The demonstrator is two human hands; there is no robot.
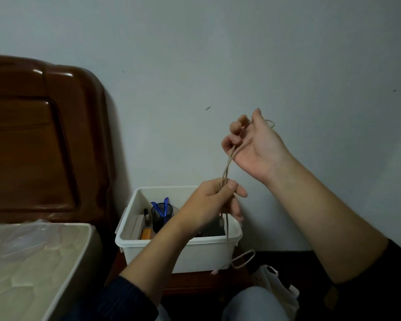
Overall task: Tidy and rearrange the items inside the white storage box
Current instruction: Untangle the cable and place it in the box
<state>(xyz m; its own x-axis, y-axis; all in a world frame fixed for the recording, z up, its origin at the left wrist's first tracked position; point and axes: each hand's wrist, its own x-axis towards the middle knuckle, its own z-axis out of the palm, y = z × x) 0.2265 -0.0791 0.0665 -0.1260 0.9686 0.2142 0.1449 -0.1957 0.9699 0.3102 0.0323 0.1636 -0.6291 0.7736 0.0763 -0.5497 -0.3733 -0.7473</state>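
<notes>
Both forearms reach forward from dark sleeves, and below the fingers sits the white storage box (202, 253), open-topped, with a dark pen cup (161, 216) inside. Above it the right hand (255, 147) curls its fingers around the upper loop of a beige cable (227, 167). Lower down, the left hand (214, 202) pinches the cable's strands, which run nearly upright and hang past the box's front.
</notes>
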